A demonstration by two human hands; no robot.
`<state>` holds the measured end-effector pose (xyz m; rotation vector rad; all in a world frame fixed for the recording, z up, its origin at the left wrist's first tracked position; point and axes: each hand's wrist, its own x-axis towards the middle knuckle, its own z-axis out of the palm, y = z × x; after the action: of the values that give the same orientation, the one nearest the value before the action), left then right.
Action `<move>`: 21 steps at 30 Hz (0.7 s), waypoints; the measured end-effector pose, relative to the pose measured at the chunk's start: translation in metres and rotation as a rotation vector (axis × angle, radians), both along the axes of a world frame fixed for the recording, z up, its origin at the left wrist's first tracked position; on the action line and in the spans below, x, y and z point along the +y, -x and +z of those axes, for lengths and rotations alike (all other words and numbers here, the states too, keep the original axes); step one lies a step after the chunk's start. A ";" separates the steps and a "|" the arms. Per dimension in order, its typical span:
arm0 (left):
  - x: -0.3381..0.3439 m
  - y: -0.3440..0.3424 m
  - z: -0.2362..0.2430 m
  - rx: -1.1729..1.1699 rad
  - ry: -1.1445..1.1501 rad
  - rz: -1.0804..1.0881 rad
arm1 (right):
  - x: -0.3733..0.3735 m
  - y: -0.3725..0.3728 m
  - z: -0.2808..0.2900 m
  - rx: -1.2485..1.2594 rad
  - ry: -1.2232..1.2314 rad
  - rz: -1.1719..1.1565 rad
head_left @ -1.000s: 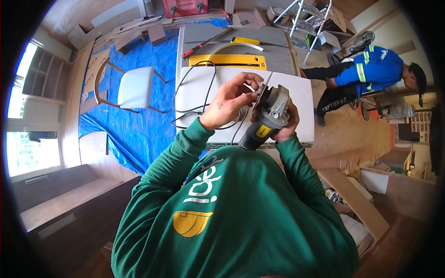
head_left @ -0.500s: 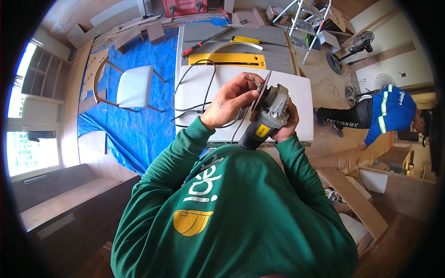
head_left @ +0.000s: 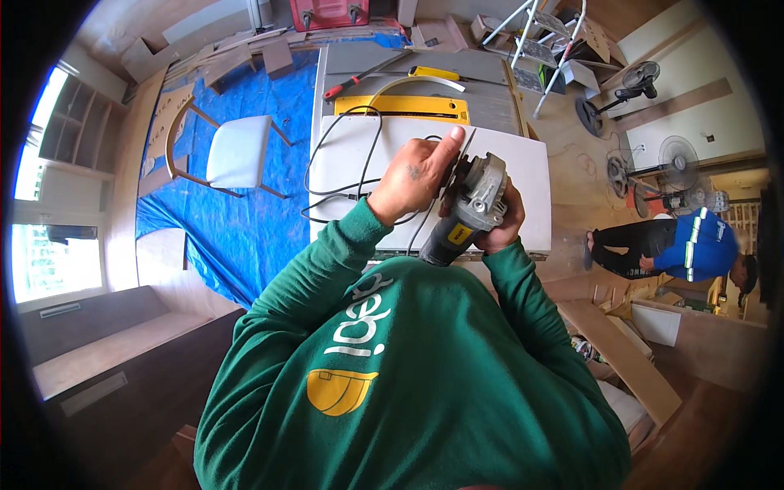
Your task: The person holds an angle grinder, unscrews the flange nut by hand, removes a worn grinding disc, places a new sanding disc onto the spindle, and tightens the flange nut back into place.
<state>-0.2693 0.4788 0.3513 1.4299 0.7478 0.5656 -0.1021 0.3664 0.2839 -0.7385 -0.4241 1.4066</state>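
Note:
An angle grinder [head_left: 480, 204], with a grey metal head and a black body bearing a yellow label, is tilted in front of my chest over a white panel [head_left: 524, 184]. Wrapped around its right side, my right hand [head_left: 505, 225] holds it near the head. My left hand [head_left: 414, 180] grips the thin disc [head_left: 466, 145] from the left, thumb stretched up along the disc's edge. The fingers of that hand are mostly hidden behind its back. A black cord [head_left: 380, 135] lies looped on the panel, left of the grinder.
Beyond the panel lie a yellow tool part [head_left: 400, 107], a red-handled tool [head_left: 341, 87] and a yellow-handled tool [head_left: 434, 73] on a grey worktop [head_left: 490, 98]. A chair [head_left: 238, 153] stands on blue sheeting [head_left: 269, 90] at left. A person in blue [head_left: 694, 245], a stepladder [head_left: 563, 53] and fans [head_left: 640, 78] are at right.
My left hand has turned over the disc, its thumb now pointing up instead of pinching near the centre. The grinder has barely moved. The person in blue has straightened and shifted.

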 end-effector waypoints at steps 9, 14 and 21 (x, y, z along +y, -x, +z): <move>-0.011 0.015 -0.008 -0.581 0.073 -0.250 | -0.002 0.002 0.012 0.028 -0.053 0.075; -0.010 0.014 -0.003 -0.327 -0.045 -0.119 | -0.002 0.000 0.009 -0.009 -0.063 0.071; -0.010 0.002 0.000 -0.079 -0.147 0.078 | -0.001 -0.005 -0.011 -0.004 0.023 -0.012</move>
<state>-0.2716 0.4691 0.3511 1.5088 0.7131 0.7454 -0.0966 0.3656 0.2730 -0.7615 -0.4061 1.4010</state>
